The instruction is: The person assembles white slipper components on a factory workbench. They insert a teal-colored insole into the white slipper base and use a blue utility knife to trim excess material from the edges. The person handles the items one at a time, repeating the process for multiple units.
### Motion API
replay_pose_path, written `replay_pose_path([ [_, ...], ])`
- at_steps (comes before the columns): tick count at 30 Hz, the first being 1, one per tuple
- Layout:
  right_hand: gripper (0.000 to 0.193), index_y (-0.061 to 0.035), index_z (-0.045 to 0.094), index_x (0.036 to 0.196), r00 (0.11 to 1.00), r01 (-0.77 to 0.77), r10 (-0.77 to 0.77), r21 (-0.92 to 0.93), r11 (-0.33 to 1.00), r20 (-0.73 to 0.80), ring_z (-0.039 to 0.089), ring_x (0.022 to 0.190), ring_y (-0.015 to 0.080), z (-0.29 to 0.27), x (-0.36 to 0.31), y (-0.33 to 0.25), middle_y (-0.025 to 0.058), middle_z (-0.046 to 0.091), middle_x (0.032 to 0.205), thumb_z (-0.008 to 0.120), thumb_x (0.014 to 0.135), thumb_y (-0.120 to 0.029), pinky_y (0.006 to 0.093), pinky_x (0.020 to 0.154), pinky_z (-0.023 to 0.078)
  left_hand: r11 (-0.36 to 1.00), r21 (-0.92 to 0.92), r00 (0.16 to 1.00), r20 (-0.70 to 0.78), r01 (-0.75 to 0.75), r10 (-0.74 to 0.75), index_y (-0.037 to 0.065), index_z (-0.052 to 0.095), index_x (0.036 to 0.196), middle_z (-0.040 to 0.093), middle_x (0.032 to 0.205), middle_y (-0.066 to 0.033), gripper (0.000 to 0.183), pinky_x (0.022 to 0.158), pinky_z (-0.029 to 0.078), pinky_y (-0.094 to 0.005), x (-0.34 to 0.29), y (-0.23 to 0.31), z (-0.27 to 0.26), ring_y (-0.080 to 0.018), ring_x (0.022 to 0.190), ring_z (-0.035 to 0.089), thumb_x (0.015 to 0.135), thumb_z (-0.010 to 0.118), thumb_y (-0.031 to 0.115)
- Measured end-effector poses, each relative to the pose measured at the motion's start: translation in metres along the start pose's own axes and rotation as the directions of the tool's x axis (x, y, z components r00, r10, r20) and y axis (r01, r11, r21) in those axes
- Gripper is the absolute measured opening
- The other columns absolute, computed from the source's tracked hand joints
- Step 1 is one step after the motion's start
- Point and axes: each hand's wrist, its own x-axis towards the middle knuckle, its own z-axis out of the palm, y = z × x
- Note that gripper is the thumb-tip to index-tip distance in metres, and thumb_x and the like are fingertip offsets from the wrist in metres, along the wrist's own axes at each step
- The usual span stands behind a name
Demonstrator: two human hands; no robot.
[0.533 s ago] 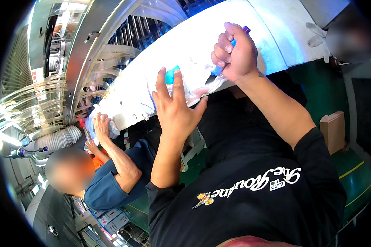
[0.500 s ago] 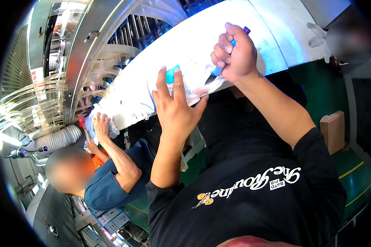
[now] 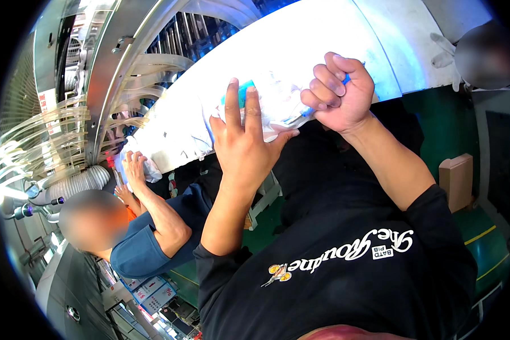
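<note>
My right hand [image 3: 343,93] is closed in a fist around a slim blue tool [image 3: 347,78]. Its lower end [image 3: 307,112] meets a crumpled white cloth [image 3: 277,102] at the front edge of the white worktable; the exact kind of tool is hidden by my fingers. Over the left part of that cloth lies my left hand [image 3: 246,141], fingers stretched and thumb spread toward the tool. Between and beside its fingertips shows a teal patch [image 3: 245,93] on the cloth.
The white worktable [image 3: 221,62] curves across the view. At left a co-worker in a dark blue shirt [image 3: 147,243] has a hand on white cloth [image 3: 151,170]. A white glove [image 3: 445,59] shows beside another person at far right. A cardboard box [image 3: 456,181] stands on the green floor.
My right fist has moved down and to the right, tilting the blue tool lower over the cloth. My left hand has shifted slightly, staying spread on the cloth.
</note>
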Motion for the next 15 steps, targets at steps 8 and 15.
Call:
replay_pose_path([
  [8, 0.035, -0.0191, 0.043, 0.072, 0.971, 0.070, -0.070, -0.006, 0.998, -0.227, 0.029, 0.049, 0.0127, 0.019, -0.001, 0.016, -0.0032, 0.040, 0.061, 0.061, 0.102, -0.028, 0.0356, 0.062, 0.037, 0.994, -0.046, 0.992, -0.083, -0.096, 0.092, 0.003, 0.064, 0.149, 0.051, 0.164, -0.0223, 0.102, 0.100, 0.053, -0.0508, -0.003, -0.009, 0.006, -0.0436, 0.119, 0.063, 0.062, 0.105, 0.037],
  [15, 0.034, -0.0199, 0.043, 0.071, 0.995, -0.033, 0.031, 0.025, 0.999, 0.097, 0.027, 0.048, 0.0123, -0.007, 0.000, 0.002, -0.0037, 0.038, 0.059, 0.060, 0.100, -0.027, 0.0345, 0.060, 0.035, 0.990, -0.056, 0.986, -0.113, -0.132, 0.125, 0.005, 0.064, 0.149, 0.054, 0.159, -0.0236, 0.100, 0.105, 0.049, -0.0559, -0.001, -0.003, 0.003, -0.0474, 0.128, 0.062, 0.064, 0.104, 0.039],
])
